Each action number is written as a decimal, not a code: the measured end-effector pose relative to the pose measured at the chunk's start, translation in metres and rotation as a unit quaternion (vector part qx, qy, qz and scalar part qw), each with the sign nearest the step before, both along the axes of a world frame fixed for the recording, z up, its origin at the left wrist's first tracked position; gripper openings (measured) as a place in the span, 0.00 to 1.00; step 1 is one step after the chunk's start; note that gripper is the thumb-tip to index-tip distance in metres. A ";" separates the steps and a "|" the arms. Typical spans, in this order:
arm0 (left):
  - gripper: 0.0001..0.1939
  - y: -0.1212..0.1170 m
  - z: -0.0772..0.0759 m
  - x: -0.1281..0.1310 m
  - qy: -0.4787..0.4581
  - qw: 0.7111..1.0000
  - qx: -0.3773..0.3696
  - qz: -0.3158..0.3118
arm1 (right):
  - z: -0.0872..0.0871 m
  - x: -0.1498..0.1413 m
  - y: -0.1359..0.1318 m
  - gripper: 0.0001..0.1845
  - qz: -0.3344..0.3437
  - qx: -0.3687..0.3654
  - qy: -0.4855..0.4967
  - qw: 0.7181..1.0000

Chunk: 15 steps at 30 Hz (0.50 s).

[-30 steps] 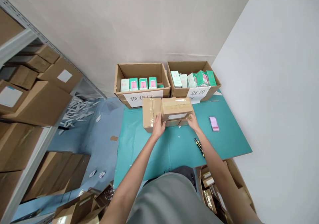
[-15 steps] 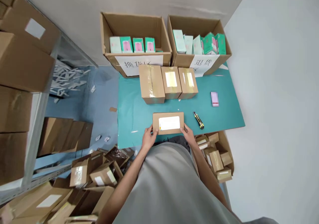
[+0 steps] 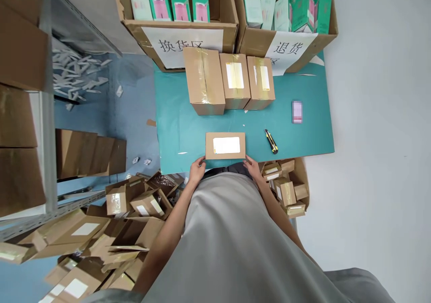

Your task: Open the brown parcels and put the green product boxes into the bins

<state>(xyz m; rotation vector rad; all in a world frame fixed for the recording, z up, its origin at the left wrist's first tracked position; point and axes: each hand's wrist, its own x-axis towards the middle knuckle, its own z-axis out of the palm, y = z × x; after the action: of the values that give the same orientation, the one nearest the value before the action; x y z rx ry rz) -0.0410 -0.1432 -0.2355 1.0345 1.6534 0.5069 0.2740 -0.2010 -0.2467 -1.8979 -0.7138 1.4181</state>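
Observation:
A small cardboard parcel (image 3: 225,145) with a white label on top lies at the near edge of the teal table (image 3: 303,137). My left hand (image 3: 196,169) grips its near left corner, fingers curled. My right hand (image 3: 252,167) holds its near right corner the same way. Three taped cardboard boxes (image 3: 229,81) stand in a row farther back on the table.
Two open cartons (image 3: 182,29) with white paper signs hold green and pink product boxes at the table's far edge. A yellow box cutter (image 3: 271,141) and a small pink item (image 3: 296,111) lie to the right. Cardboard boxes (image 3: 134,204) are piled on the floor to the left, small parcels (image 3: 284,188) to the right.
One second ago both hands held the parcel by the row of boxes at the back. It has been drawn to the table's near edge. My view has tilted downward.

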 end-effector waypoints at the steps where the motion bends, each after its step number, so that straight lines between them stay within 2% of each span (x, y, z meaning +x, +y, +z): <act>1: 0.25 0.000 0.003 0.002 0.000 1.000 -0.005 0.006 | 0.001 -0.001 0.001 0.35 0.006 0.011 -0.010 1.000; 4: 0.23 0.008 0.019 0.006 0.001 1.000 0.006 0.031 | 0.010 -0.001 0.011 0.33 0.008 0.058 -0.045 0.997; 7: 0.20 0.024 0.040 0.007 -0.001 0.996 0.074 0.039 | 0.029 0.000 0.029 0.33 0.001 0.113 -0.080 0.990; 11: 0.23 0.042 0.067 0.007 0.015 0.987 0.159 0.025 | 0.058 0.004 0.052 0.32 -0.002 0.163 -0.131 0.978; 13: 0.25 0.046 0.074 0.007 0.029 0.986 0.162 0.021 | 0.066 0.006 0.057 0.31 0.006 0.170 -0.157 0.973; 15: 0.24 0.046 0.073 0.007 0.046 0.988 0.146 0.014 | 0.066 0.006 0.057 0.29 0.016 0.167 -0.170 0.971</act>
<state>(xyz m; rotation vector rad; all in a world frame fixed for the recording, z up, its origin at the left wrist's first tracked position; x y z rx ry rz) -0.0339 -0.0973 -0.1626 1.2642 1.7099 0.7460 0.2805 -0.1436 -0.1805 -1.8772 -1.0766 0.9248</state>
